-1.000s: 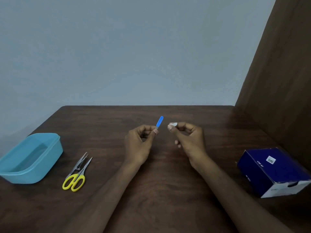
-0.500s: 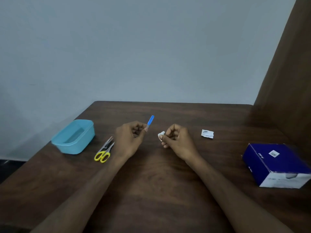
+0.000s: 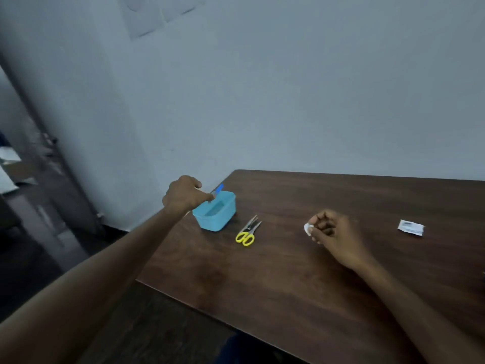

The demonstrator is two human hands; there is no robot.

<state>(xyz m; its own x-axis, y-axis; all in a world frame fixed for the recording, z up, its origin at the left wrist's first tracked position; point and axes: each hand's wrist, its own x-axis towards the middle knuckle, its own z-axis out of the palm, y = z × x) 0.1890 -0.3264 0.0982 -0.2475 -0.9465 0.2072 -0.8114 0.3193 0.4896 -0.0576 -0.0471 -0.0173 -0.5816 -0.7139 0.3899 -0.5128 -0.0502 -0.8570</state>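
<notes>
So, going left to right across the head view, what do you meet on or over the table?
Left hand pinching the blue stick → blue container → yellow scissors → right hand pinching a white scrap → white packet.

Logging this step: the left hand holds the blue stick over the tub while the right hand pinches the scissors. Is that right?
Not quite. The head view shows the right hand pinching a small white wad; the scissors lie untouched on the table. The left hand does hold the blue stick over the tub.
</notes>
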